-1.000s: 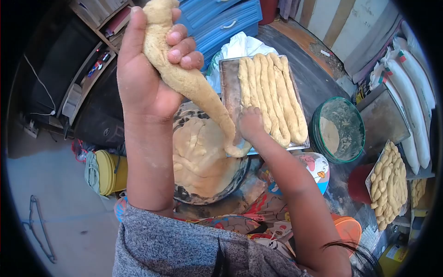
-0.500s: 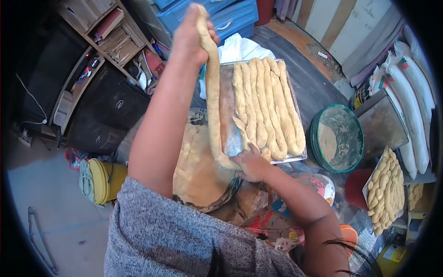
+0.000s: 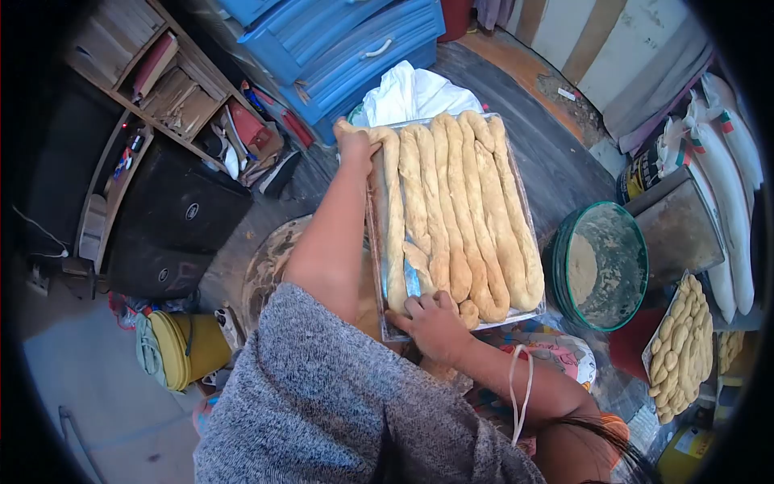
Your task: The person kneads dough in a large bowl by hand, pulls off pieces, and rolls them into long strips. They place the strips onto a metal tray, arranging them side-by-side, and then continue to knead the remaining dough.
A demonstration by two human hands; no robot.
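Observation:
A metal tray [image 3: 373, 250] holds several long ropes of pale dough lying side by side. Along its left side, one dough rope [image 3: 393, 218] is stretched lengthwise, beside the others. At the far left corner my left hand [image 3: 357, 152] is closed around this rope's upper end, and a short tip sticks out to the left. My right hand [image 3: 435, 327] rests at the tray's near edge, thumb and fingers closed about the rope's lower end, which they partly hide. A bare strip of tray shows between this rope and its neighbour.
A green-rimmed basin [image 3: 605, 266] with floury residue stands right of the tray. Farther right is another tray of small dough pieces [image 3: 681, 347]. Blue drawers [image 3: 347, 60] and a white cloth [image 3: 415, 97] are behind. A yellow bucket [image 3: 185, 351] stands at left.
My left hand has come down from high above with the rope's end to the tray's far left corner. The rope, formerly hanging slantwise, now lies along the tray's left side.

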